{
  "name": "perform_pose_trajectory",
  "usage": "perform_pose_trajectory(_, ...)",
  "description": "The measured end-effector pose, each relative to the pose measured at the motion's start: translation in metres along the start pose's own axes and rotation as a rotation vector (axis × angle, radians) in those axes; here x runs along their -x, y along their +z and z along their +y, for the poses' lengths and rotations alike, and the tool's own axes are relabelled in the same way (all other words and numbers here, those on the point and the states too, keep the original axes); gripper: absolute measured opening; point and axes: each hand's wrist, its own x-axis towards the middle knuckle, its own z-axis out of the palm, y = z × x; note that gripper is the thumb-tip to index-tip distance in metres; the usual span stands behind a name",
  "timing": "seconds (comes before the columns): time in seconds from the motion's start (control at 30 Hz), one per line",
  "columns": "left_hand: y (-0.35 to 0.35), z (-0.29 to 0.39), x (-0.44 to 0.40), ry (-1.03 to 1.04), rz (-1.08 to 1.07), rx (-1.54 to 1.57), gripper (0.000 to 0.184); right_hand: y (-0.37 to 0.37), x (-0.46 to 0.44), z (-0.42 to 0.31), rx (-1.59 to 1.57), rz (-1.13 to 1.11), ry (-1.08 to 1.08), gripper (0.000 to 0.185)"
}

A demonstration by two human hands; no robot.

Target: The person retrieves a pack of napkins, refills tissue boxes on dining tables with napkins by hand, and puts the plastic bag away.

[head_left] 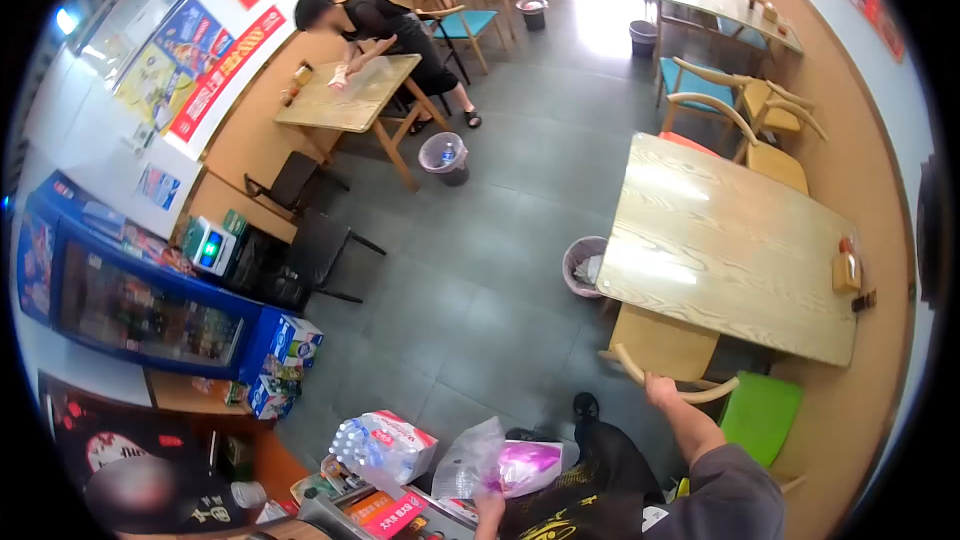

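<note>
My right hand (661, 391) is closed around the curved wooden backrest of a chair (665, 342) with a tan seat. The chair stands at the near end of a wood-grain table (730, 240). Low in the view, my left hand (490, 508) grips a clear plastic bag (470, 460). Something pink and white (530, 467) lies in or right behind that bag; its kind is unclear. Just left of the bag sits a plastic-wrapped pack of water bottles (365, 445) beside a red and white carton (405, 435).
A green-seated chair (762, 418) is close to my right arm. Bins stand by the large table (583, 265) and in the aisle (444, 157). Another person (400, 35) leans over a far table (350, 95). A second person (150, 490) is at lower left, near a blue drinks fridge (150, 305).
</note>
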Motion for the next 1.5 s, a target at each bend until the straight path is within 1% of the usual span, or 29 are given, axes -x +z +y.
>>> perform_pose_trajectory(0.1,0.008,0.024,0.019,0.042,0.063,0.029,0.025,-0.023,-0.011,0.003,0.079,0.024,-0.044,0.032)
perform_pose_trajectory(0.2,0.017,-0.026,0.02,0.119,-0.013,-0.114,0.02,-0.021,-0.03,0.012,0.146,0.08,-0.058,0.033)
perform_pose_trajectory(0.23,0.017,-0.025,0.024,0.12,0.001,-0.107,0.02,-0.009,-0.033,0.013,0.156,0.108,-0.043,0.035)
perform_pose_trajectory(0.3,0.015,0.002,0.03,-0.099,0.013,-0.01,0.014,-0.003,-0.026,0.008,0.137,0.163,-0.003,0.038)
perform_pose_trajectory(0.33,0.015,0.003,0.03,-0.095,0.02,-0.005,0.014,0.001,-0.021,0.004,0.11,0.208,0.048,0.041)
perform_pose_trajectory(0.4,0.013,-0.004,0.028,-0.071,-0.031,0.042,0.036,-0.006,0.004,-0.005,0.055,0.265,0.022,0.043)
perform_pose_trajectory(0.43,0.015,-0.015,0.024,-0.062,-0.03,0.048,0.036,-0.013,0.02,-0.009,0.0,0.32,-0.003,0.045)
perform_pose_trajectory(0.5,0.025,-0.054,0.01,0.123,0.029,-0.024,0.049,-0.011,0.054,-0.008,-0.061,0.298,-0.004,0.048)
perform_pose_trajectory(0.53,0.038,-0.091,-0.003,0.195,0.067,0.108,0.053,-0.01,0.072,-0.006,-0.122,0.27,-0.008,0.051)
perform_pose_trajectory(0.57,0.035,-0.075,0.003,0.199,0.069,0.118,0.053,-0.013,0.093,-0.003,-0.115,0.278,-0.008,0.051)
perform_pose_trajectory(0.63,0.026,-0.018,0.015,0.071,0.124,0.529,0.023,-0.014,0.135,0.006,-0.288,0.139,0.139,0.057)
perform_pose_trajectory(0.67,0.012,0.02,0.026,0.054,0.149,0.403,0.036,-0.004,0.152,0.014,-0.285,0.138,0.147,0.057)
perform_pose_trajectory(0.7,0.016,0.018,0.022,0.048,0.134,0.399,0.036,0.01,0.171,0.031,-0.331,0.148,0.207,0.057)
perform_pose_trajectory(0.77,0.022,0.003,0.006,-0.062,0.083,0.586,0.04,0.027,0.208,0.059,-0.377,0.151,0.3,0.056)
perform_pose_trajectory(0.83,0.01,0.04,0.009,-0.033,0.014,0.556,0.037,0.046,0.242,0.083,-0.441,0.093,0.393,0.055)
perform_pose_trajectory(0.87,0.014,0.031,0.008,-0.041,-0.008,0.539,0.037,0.053,0.254,0.091,-0.467,0.098,0.432,0.053)
perform_pose_trajectory(0.93,0.023,0.019,-0.016,0.209,0.0,0.553,0.033,0.078,0.269,0.116,-0.56,0.178,0.468,0.052)
perform_pose_trajectory(0.97,0.021,0.029,-0.017,0.22,-0.033,0.531,0.033,0.113,0.263,0.141,-0.607,0.241,0.471,0.052)
perform_pose_trajectory(1.0,0.025,0.042,-0.018,0.189,0.004,0.684,0.026,0.118,0.264,0.147,-0.618,0.221,0.505,0.051)
perform_pose_trajectory(1.03,0.032,0.054,-0.02,0.139,0.008,0.827,0.02,0.116,0.271,0.154,-0.636,0.202,0.574,0.051)
perform_pose_trajectory(1.1,0.029,0.051,-0.038,0.086,-0.077,0.83,0.018,0.107,0.299,0.151,-0.662,0.263,0.619,0.045)
perform_pose_trajectory(1.13,0.018,0.083,-0.029,0.149,-0.191,0.868,0.019,0.088,0.3,0.152,-0.703,0.277,0.683,0.044)
perform_pose_trajectory(1.17,0.018,0.108,-0.013,0.243,-0.192,0.785,0.022,0.082,0.312,0.158,-0.794,0.322,0.742,0.044)
perform_pose_trajectory(1.23,0.015,0.148,-0.005,0.248,-0.278,0.813,0.021,0.097,0.3,0.214,-0.758,0.564,0.695,0.044)
perform_pose_trajectory(1.3,0.026,0.176,0.013,0.249,-0.241,0.724,0.024,0.07,0.307,0.275,-0.751,0.666,0.79,0.046)
perform_pose_trajectory(1.33,0.033,0.191,0.024,0.248,-0.252,0.727,0.024,0.059,0.306,0.311,-0.779,0.74,0.796,0.044)
perform_pose_trajectory(1.43,0.071,0.263,0.055,0.276,-0.268,0.673,0.022,-0.008,0.305,0.419,-0.757,0.992,0.794,0.054)
perform_pose_trajectory(1.47,0.079,0.276,0.056,0.278,-0.305,0.636,0.032,-0.031,0.292,0.448,-0.743,0.999,0.823,0.057)
perform_pose_trajectory(1.5,0.101,0.318,0.071,0.166,-0.369,0.615,0.043,-0.056,0.276,0.492,-0.73,0.993,0.857,0.06)
